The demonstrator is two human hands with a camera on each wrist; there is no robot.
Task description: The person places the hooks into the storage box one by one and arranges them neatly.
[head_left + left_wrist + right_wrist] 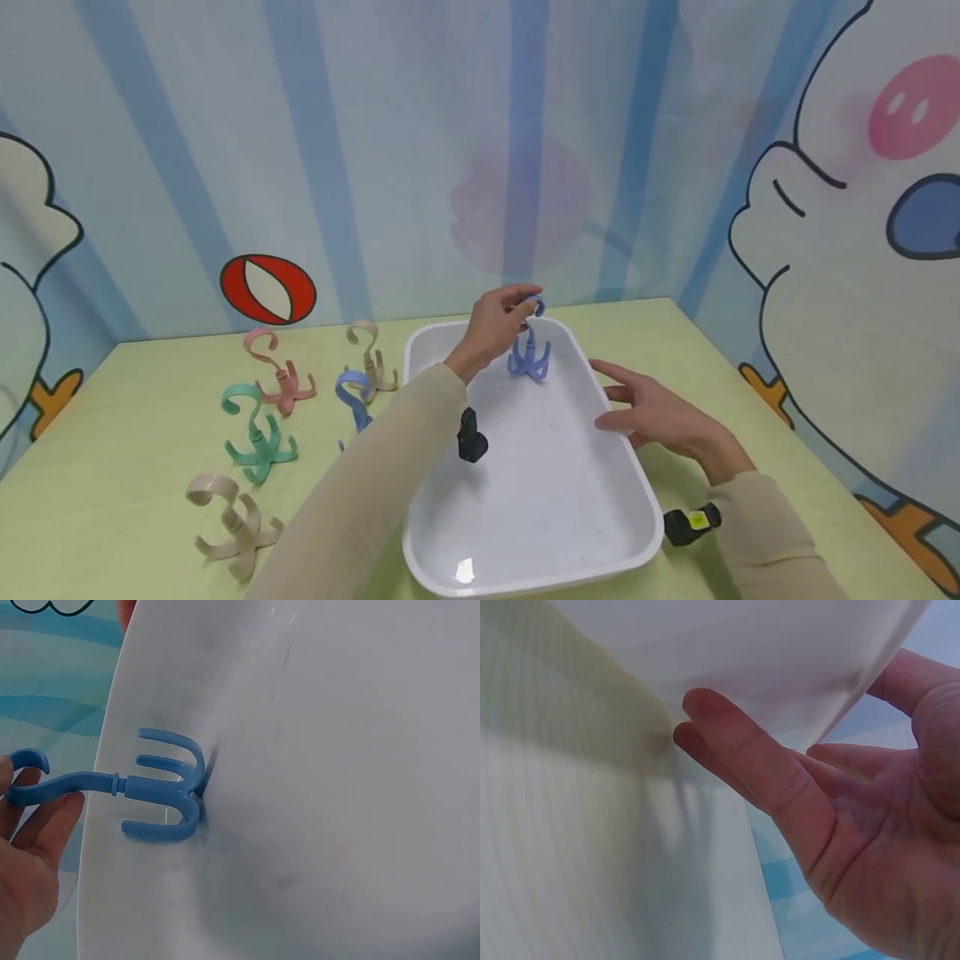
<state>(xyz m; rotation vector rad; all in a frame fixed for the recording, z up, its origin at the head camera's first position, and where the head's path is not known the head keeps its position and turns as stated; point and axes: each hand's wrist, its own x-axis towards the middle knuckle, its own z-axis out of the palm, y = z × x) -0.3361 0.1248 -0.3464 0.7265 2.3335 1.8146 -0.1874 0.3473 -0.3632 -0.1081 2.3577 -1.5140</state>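
My left hand pinches the curled top of a blue multi-prong rotating hook at the far end of the white tray. In the left wrist view the hook's prongs are against the tray's white surface, while the fingers hold its stem end. At the tray's right side is my right hand, its fingers spread and touching the wall near the rim. From the right wrist view, extended fingers lie against the tray's outer wall.
Left of the tray stand several similar hooks: pink, green, beige, another beige and a blue one partly hidden by the left arm. A printed curtain rises behind the yellow-green table.
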